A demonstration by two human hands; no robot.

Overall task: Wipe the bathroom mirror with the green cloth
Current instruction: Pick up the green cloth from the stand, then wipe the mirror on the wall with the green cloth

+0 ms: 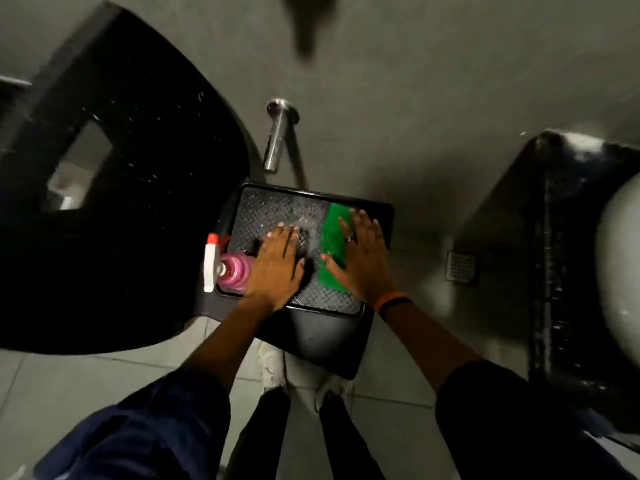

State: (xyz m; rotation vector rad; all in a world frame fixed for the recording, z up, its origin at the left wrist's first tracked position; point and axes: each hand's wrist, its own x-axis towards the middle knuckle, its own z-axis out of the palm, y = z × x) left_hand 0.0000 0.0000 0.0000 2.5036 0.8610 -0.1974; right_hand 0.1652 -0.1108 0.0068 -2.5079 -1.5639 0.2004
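A green cloth (330, 252) lies flat on the right part of a black stool top (270, 211) below me. My right hand (362, 258) rests flat on the cloth, fingers spread, a ring on one finger. My left hand (278, 263) lies flat on the bare patterned stool surface beside the cloth, holding nothing. A pink spray bottle (230, 268) with a white and red trigger head stands at the stool's left edge, just left of my left hand. No mirror is recognisable in the view.
A large black speckled counter (138, 188) fills the left side. On the right stands another black counter (561, 271) with a white basin (620, 271). A steel pipe (277, 136) sticks out of the grey wall above the stool. A floor drain (460, 266) sits to the right.
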